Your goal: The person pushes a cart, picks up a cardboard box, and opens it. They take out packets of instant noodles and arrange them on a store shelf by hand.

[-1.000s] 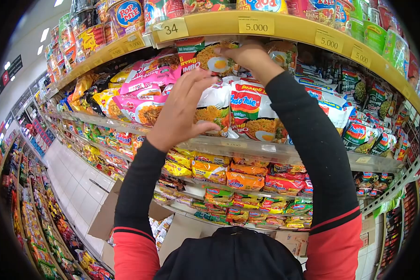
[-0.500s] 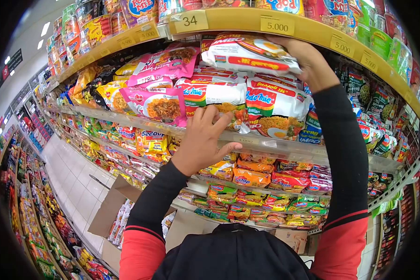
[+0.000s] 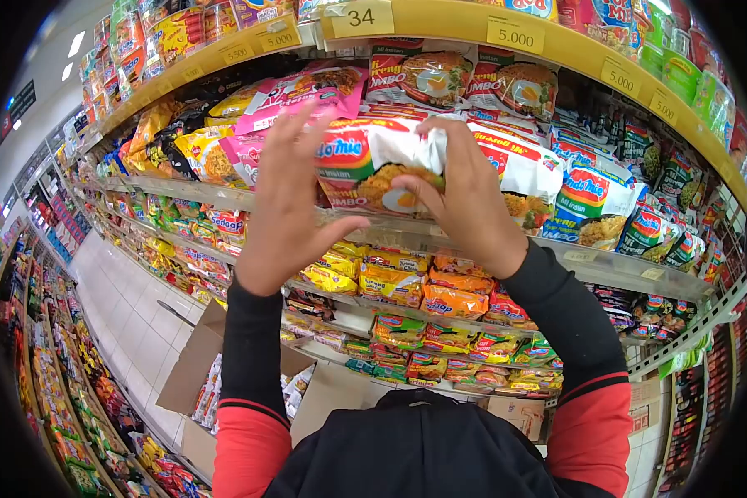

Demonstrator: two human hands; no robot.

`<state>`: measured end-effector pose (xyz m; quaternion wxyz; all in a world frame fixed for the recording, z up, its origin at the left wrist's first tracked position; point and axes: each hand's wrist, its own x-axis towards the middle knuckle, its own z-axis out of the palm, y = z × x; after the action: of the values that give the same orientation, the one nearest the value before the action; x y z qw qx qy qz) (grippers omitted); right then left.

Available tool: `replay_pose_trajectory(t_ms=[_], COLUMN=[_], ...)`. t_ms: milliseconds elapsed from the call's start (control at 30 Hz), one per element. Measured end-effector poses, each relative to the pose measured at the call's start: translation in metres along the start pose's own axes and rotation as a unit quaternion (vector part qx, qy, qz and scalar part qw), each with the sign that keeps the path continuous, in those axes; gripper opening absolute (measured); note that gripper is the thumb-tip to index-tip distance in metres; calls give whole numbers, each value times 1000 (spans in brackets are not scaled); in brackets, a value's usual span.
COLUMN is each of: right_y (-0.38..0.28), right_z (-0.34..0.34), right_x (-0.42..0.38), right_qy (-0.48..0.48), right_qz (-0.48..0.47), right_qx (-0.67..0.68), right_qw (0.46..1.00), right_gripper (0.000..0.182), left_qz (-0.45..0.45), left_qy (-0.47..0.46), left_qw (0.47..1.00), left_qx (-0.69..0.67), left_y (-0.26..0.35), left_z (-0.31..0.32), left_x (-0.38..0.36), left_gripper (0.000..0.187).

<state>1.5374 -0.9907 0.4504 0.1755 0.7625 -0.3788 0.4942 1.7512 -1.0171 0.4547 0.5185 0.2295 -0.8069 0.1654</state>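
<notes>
A white, red and green Indomie instant noodle packet (image 3: 372,170) is at the front of the upper shelf, its printed face toward me. My right hand (image 3: 477,199) grips its right end, fingers over the top and thumb across the front. Beside its left edge, my left hand (image 3: 286,203) is raised with fingers spread and slightly blurred, thumb pointing toward the packet's lower side. More white noodle packets (image 3: 515,170) lie to the right, partly behind my right hand. Behind, two jumbo packets (image 3: 432,76) lean upright at the back of the row.
Pink noodle packets (image 3: 307,95) lie to the left. A yellow shelf edge (image 3: 448,29) with price tags runs overhead. Below are lower shelves of noodle packets (image 3: 390,284). An open cardboard box (image 3: 183,378) holding packets stands on the floor at lower left.
My right hand has come down from the back of the shelf to the front packet. The packet it held now rests at the back. My left hand has moved left and opened wider.
</notes>
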Motion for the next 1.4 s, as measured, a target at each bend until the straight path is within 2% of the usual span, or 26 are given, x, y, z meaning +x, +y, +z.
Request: replay_pose_trajectory(t_ms=[33, 100, 133, 167, 267, 367, 667, 867, 900, 933, 1100, 1167, 1200, 1233, 1267, 1300, 1333, 1400], right_y=[-1, -9, -15, -20, -18, -8, -1, 3, 2, 0, 4, 4, -1, -4, -5, -7, -12, -9], right_z=[-2, -10, -16, -21, -25, -19, -7, 1, 2, -1, -20, -21, -28, -33, -39, -45, -55, -64], right_x=[-3, -3, -3, 0, 1, 1, -2, -17, -15, -15, -9, -5, 0, 4, 6, 8, 10, 2], right_qy=[-2, -7, 6, 4, -77, -84, -93, -78, -70, -99, -113, -146, -183, -179, -163, -149, -119, -82], right_qz=[0, -23, -12, -12, -57, -59, -59, -59, -62, -37, -33, -42, -26, -29, -21, -13, -20, 0], right_qx=[0, -100, -166, -165, -257, -305, -310, -292, -305, -315, -298, -294, -263, -264, -229, -194, -211, -243], right_qw=[1000, 995, 986, 986, 962, 947, 944, 951, 948, 943, 947, 944, 947, 947, 959, 970, 970, 966], right_gripper=[56, 64, 73, 73, 83, 80, 77, 69, 68, 87, 83, 81, 72, 72, 68, 63, 57, 55], left_qz=[33, 42, 43, 41, 53, 68, 99, 81, 82, 79, 57, 55, 49, 41, 38, 37, 39, 72], left_qy=[-30, -170, -159, -160, -171, -169, -199, -281, -278, -273, -253, -248, -250, -253, -187, -185, -125, -29], left_qw=[999, 978, 981, 981, 976, 973, 967, 951, 952, 953, 963, 964, 964, 964, 979, 979, 987, 988], left_qx=[29, 115, 100, 100, 121, 140, 121, 99, 98, 109, 75, 75, 71, 65, 74, 75, 96, 134], left_y=[3, 1, -5, -6, -8, -11, -30, -26, -25, -25, -17, -17, -15, -14, -10, -5, 1, 14], left_z=[4, 13, 19, 19, 21, 27, 33, 24, 25, 28, 35, 32, 29, 27, 31, 37, 44, 57], left_x=[5, 10, 10, 10, 14, 19, 19, 13, 13, 13, 10, 10, 12, 13, 12, 13, 13, 20], left_gripper=[86, 98, 101, 101, 100, 100, 97, 79, 79, 78, 78, 76, 73, 70, 63, 63, 63, 65])
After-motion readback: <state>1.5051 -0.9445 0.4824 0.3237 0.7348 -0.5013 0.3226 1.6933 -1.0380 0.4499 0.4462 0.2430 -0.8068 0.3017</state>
